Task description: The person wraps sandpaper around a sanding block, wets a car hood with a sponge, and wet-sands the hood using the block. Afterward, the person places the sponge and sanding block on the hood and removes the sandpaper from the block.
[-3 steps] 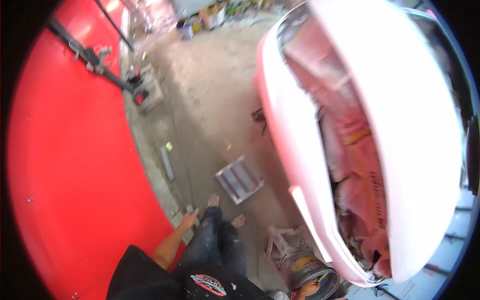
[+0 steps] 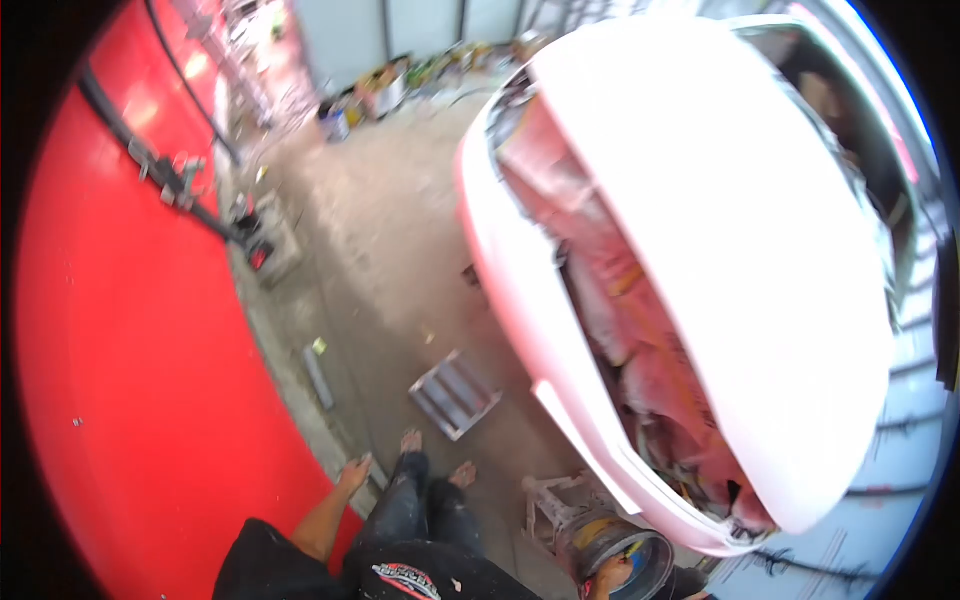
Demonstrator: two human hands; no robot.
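My left hand (image 2: 355,472) hangs low beside my leg, near the foot of the red panel (image 2: 160,330). Its fingers are closed around a narrow grey block (image 2: 377,472), whose end sticks out toward my trousers. At the lower right, my right hand (image 2: 612,573) reaches over the rim of a dark bucket (image 2: 655,575) with its fingers curled. A small yellow-green piece (image 2: 635,548) shows at these fingertips; I cannot tell what it is. The bucket stands on a paint-spotted stand (image 2: 550,505), close to the white car's bumper (image 2: 575,440).
The white car (image 2: 740,250) fills the right side, its front opening lined with masking sheets (image 2: 660,320). A slatted metal step (image 2: 455,395) stands on the floor. A grey bar (image 2: 318,378) lies along the kerb, and a dark pole (image 2: 130,140) crosses the red panel.
The view has shifted, so the car sits farther left and the floor lower. My right hand stays at the bucket, where the yellow-green piece now shows. My left hand remains low.
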